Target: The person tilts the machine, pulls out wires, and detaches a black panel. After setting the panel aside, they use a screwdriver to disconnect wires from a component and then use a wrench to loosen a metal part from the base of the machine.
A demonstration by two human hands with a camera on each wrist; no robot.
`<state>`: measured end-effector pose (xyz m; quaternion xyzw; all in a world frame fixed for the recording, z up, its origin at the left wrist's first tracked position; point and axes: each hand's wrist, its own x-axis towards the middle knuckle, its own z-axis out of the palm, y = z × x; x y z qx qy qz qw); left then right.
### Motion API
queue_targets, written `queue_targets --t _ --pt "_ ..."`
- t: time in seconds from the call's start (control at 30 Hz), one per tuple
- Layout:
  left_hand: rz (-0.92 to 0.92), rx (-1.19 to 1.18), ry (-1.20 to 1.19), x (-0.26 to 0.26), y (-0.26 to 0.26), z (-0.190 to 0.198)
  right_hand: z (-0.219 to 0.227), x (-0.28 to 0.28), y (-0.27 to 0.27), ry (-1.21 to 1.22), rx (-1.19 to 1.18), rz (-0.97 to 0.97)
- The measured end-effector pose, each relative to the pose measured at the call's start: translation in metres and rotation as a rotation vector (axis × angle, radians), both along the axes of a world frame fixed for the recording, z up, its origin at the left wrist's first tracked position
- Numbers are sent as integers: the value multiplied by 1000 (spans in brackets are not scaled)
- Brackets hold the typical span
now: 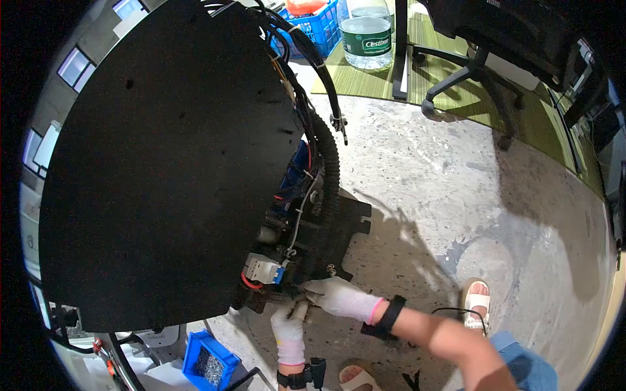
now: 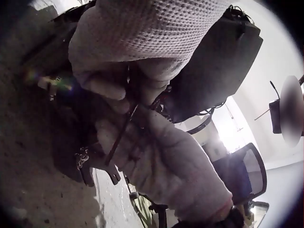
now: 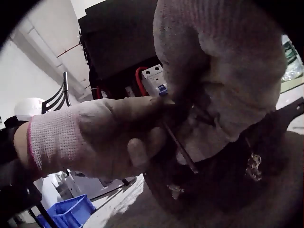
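Note:
Both hands wear white gloves and meet beside the black machine's base. My left hand pinches a thin dark rod between thumb and fingers; the rod slants away from the fingertips. Close against it, my right hand is cupped with curled fingers around a small dark part, whose shape is unclear in shadow. Above the hands sits a white breaker with a blue switch, a red wire beside it.
A large black panel fills the left of the head view, with cable bundles along its edge. A blue bin of small metal pieces stands at lower left. A water bottle and chair base are farther back.

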<state>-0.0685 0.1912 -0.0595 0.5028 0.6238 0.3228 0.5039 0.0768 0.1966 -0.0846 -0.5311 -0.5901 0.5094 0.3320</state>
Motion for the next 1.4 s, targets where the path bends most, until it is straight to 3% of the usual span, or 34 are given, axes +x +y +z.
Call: queue_targets --t 0.07,0.13,0.23,0.3,0.4,0.47,0.5,0.63,0.67,0.77,0.87,0.97,1.03,1.07,1.13,1.23,1.33,1.4 --pt "56 -97 -142 6 -1 4 2 7 3 -25 19 135" --pt "51 -123 -184 12 -3 5 6 20 3 12 11 148" --pt "39 -185 -263 23 -3 6 16 43 1 -29 -297 252" --pt "22 -272 -272 32 3 5 26 53 -4 -33 -273 263" --pt "-8 -205 -358 56 7 14 19 58 -13 -46 -113 191" --pt "8 -158 -239 64 12 7 17 63 -16 312 -395 33" --pt "-29 -147 -233 68 14 5 29 71 -11 344 -524 47" --pt "-106 -132 -152 80 14 -9 20 102 -4 295 -512 223" --pt "-84 -134 -149 83 12 -9 11 108 -3 294 -519 243" --pt "71 -577 -337 95 4 -2 -9 118 -3 313 -555 382" --pt "210 -409 -377 97 -9 -32 -1 117 -4 400 -652 328" --pt "365 -531 -338 96 -11 -43 -3 114 -4 432 -640 263" --pt "455 -626 -316 96 -15 -51 -19 111 -8 192 -371 271" --pt "460 -604 -343 96 -15 -55 -24 111 -6 192 -373 272" --pt "473 -581 -372 98 -14 -54 -31 113 -1 -26 -91 411" --pt "513 -514 -384 102 -6 -40 -35 117 2 29 98 458" --pt "588 -426 -433 108 1 -25 -19 117 8 -45 58 422" --pt "628 -393 -610 111 6 -20 -5 120 14 -93 32 485"
